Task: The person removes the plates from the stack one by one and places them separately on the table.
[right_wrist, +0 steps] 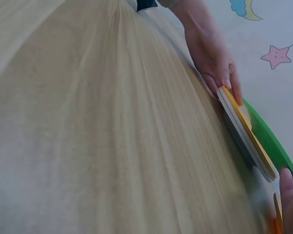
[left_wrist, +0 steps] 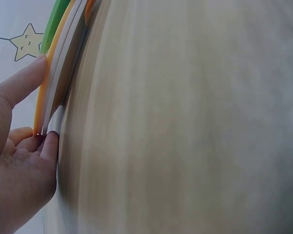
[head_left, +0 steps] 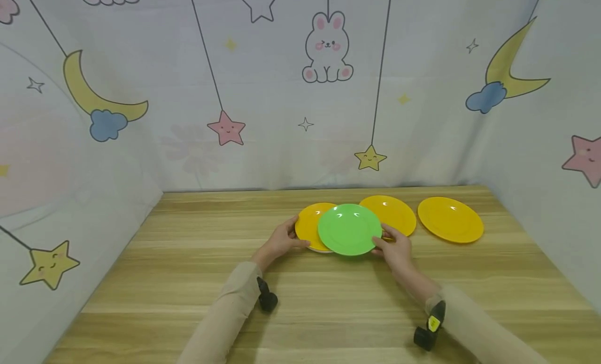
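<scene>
My left hand (head_left: 281, 239) grips the left rim of a small stack, a yellow plate (head_left: 307, 226) on top of white plates (left_wrist: 55, 78). In the left wrist view, the thumb presses on the yellow rim while the fingers curl underneath. A green plate (head_left: 349, 230) overlaps the stack's right part, tilted slightly and hiding some of the yellow one. My right hand (head_left: 396, 249) pinches the green plate at its right edge. From the right wrist view, the green plate (right_wrist: 268, 139) leans up away from the stack at an angle; only part of the right hand shows there.
Just behind the right hand, a second yellow plate (head_left: 396, 218) lies on the wooden table (head_left: 328, 312), partly covered by the green one. Another yellow plate (head_left: 451, 220) lies farther right. A patterned cloth (head_left: 267, 82) hangs along the table's back edge and sides.
</scene>
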Demonstrator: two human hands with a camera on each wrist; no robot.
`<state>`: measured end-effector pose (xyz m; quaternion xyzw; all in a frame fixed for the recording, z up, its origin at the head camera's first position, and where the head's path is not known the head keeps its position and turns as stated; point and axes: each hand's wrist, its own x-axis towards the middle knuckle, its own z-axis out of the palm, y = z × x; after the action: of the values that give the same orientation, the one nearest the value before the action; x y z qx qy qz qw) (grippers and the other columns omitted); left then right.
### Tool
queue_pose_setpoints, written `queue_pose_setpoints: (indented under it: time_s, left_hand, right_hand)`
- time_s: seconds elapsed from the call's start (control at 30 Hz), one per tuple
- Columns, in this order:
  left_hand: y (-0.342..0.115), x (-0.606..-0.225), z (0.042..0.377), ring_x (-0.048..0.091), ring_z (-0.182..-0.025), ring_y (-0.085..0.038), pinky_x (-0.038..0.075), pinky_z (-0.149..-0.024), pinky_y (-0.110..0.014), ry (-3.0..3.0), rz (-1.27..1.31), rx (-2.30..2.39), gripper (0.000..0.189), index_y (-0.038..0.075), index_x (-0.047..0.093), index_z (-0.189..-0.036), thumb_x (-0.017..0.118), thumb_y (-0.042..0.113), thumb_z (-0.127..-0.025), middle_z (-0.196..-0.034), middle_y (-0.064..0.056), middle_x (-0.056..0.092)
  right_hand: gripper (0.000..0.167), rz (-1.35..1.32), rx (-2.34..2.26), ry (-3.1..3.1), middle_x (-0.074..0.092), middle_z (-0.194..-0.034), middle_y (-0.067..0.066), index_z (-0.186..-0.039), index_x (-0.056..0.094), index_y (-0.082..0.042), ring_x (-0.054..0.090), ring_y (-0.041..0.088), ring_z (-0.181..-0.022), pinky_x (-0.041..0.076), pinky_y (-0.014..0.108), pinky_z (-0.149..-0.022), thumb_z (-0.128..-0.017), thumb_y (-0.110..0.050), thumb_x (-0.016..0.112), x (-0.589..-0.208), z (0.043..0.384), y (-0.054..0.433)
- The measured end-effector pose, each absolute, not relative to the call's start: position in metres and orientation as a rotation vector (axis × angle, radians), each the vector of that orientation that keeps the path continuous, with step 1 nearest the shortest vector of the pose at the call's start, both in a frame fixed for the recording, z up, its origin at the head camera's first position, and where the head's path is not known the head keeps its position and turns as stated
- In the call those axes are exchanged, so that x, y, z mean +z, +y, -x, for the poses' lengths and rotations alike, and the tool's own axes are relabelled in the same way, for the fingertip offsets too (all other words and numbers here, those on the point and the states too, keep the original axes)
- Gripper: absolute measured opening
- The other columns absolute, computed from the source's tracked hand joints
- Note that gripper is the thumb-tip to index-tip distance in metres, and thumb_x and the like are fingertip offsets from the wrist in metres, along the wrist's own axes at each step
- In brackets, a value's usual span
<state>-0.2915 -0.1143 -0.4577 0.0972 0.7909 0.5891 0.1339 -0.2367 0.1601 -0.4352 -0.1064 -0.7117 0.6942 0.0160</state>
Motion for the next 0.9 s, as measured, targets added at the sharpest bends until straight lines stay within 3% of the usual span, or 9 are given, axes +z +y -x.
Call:
queue_pose_setpoints:
  time_s: [0.9]
  left_hand:
    - [-0.113,-0.454,0.290,0.026,-0.133,-0.026,0.030,-0.107,-0.036,2.292,-0.260,1.703,0.089,-0.002,0.014,-0.143,0.072,0.004,-0.076,-0.149,-0.016,0.017]
  right_hand:
    - [0.060,0.345,2.178,-2.252,0.043,-0.106,0.005,-0.141,0.024,0.002,0.056,0.001,-0.071,0.054,0.019,-0.070,-0.089,-0.002,0.054,-0.422,0.189,0.213]
